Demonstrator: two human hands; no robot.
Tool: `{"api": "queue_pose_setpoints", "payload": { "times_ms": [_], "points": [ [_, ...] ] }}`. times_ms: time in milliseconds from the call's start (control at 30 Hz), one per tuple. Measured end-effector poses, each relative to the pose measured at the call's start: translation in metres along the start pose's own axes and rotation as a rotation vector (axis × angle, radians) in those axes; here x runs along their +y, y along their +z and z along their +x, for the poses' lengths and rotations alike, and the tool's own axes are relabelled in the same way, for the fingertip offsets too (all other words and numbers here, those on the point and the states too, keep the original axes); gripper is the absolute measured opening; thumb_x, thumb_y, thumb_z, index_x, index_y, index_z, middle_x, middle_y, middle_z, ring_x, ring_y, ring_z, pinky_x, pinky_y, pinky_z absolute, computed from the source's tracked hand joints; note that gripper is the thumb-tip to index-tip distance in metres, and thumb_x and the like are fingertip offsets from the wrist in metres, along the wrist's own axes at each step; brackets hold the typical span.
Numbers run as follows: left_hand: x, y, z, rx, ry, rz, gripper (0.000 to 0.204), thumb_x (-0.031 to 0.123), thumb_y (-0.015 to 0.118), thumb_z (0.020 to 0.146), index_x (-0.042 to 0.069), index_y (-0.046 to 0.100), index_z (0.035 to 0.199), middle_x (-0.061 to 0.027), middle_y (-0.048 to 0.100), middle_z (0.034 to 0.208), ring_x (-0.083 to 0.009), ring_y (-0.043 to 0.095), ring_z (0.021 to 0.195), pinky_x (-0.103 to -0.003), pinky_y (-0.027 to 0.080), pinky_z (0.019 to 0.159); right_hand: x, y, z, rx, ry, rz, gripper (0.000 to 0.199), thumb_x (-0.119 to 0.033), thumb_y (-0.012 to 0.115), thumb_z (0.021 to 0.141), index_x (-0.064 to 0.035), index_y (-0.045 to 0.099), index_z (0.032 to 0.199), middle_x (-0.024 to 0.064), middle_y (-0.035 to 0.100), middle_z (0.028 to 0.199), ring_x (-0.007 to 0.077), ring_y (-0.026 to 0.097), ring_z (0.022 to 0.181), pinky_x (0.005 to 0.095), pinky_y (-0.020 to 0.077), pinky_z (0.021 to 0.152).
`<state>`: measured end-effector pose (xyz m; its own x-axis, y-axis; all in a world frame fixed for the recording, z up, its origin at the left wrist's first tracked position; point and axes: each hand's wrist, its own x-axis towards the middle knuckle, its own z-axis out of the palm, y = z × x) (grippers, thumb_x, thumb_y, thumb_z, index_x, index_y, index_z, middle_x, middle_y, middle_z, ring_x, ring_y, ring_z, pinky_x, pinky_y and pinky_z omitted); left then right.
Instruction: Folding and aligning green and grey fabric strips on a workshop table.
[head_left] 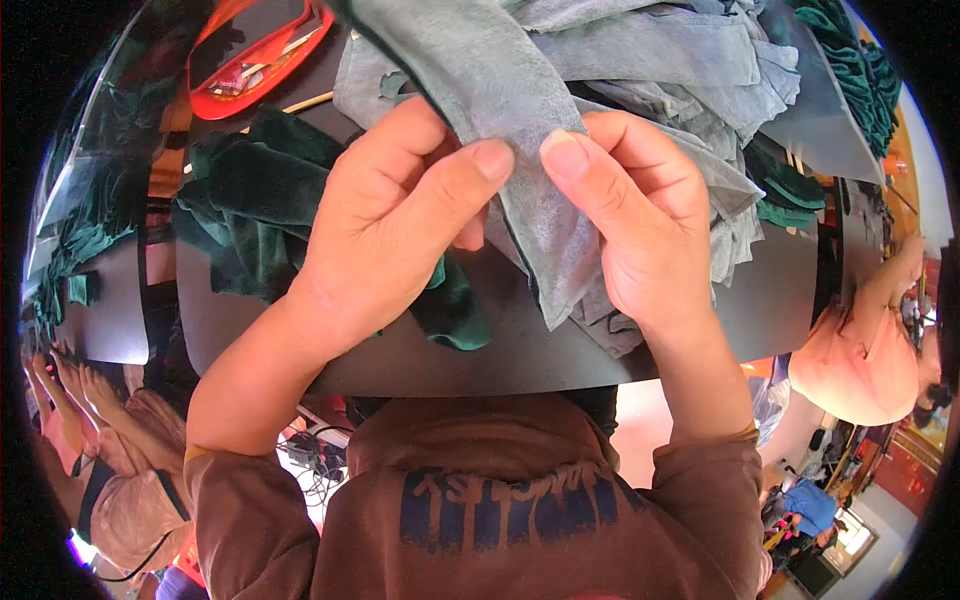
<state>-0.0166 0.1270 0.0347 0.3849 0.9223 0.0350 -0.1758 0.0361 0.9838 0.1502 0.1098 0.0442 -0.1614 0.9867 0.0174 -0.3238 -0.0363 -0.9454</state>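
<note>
Above the table, my left hand (375, 215) and my right hand (650, 205) pinch a long fabric strip (520, 90) between thumbs and fingers. Its grey-green back faces up, and dark green velvet shows along its left edge. The thumbs lie close together across its width, while its pointed lower end hangs free below them. My curled fingers are partly hidden behind the cloth. Left of my left hand lies a crumpled dark green velvet piece (250, 200). A heap of grey-backed fabric pieces (670, 50) spreads behind and beside my right hand.
A red tray (215, 105) with small items sits at the back left of the dark table (430, 378). More green velvet (855, 80) lies at the far right, and another bundle (90, 250) at the left. Other people (135, 480) work on both sides.
</note>
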Motion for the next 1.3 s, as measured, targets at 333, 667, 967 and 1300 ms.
{"api": "queue_pose_setpoints", "payload": {
  "times_ms": [333, 667, 967, 1300],
  "points": [
    [0.003, 0.001, 0.002, 0.009, -0.102, -0.101, 0.016, 0.01, 0.051, 0.087, 0.003, 0.055, 0.101, 0.0002, 0.056, 0.08, -0.0048, 0.048, 0.059, -0.019, 0.04, 0.054, 0.003, -0.003, 0.002, -0.006, 0.028, 0.111, 0.017, -0.015, 0.064, 0.081, -0.0076, 0.052, 0.072, -0.0029, 0.056, 0.075, 0.0026, 0.046, 0.068, 0.0181, 0.0375, 0.063],
    [0.003, -0.008, -0.001, 0.05, -0.032, 0.043, 0.024, 0.017, 0.053, 0.088, 0.005, 0.054, 0.108, 0.0012, 0.06, 0.083, -0.0005, 0.046, 0.055, -0.015, 0.033, 0.044, 0.006, 0.002, 0.003, 0.0, 0.083, 0.063, 0.027, -0.029, 0.052, 0.089, -0.0032, 0.059, 0.092, -0.003, 0.059, 0.078, 0.0025, 0.05, 0.07, 0.0177, 0.0392, 0.061],
    [0.004, 0.0, 0.006, 0.114, -0.054, 0.002, 0.017, 0.024, 0.055, 0.086, 0.007, 0.055, 0.089, 0.0056, 0.047, 0.059, -0.0019, 0.038, 0.047, -0.017, 0.027, 0.041, 0.013, 0.001, 0.0, -0.062, 0.108, -0.035, 0.012, -0.016, 0.058, 0.086, -0.0044, 0.058, 0.09, -0.0042, 0.057, 0.079, 0.0019, 0.048, 0.068, 0.0169, 0.0375, 0.059],
    [0.004, -0.002, 0.002, 0.062, 0.17, 0.055, 0.01, 0.015, 0.05, 0.089, 0.006, 0.046, 0.084, 0.0036, 0.043, 0.06, -0.0035, 0.038, 0.05, -0.017, 0.03, 0.046, 0.01, 0.004, 0.004, 0.104, -0.186, -0.042, 0.019, -0.004, 0.068, 0.075, -0.0073, 0.049, 0.074, -0.0049, 0.05, 0.066, 0.0023, 0.046, 0.06, 0.0167, 0.0374, 0.055]
  ]
}}
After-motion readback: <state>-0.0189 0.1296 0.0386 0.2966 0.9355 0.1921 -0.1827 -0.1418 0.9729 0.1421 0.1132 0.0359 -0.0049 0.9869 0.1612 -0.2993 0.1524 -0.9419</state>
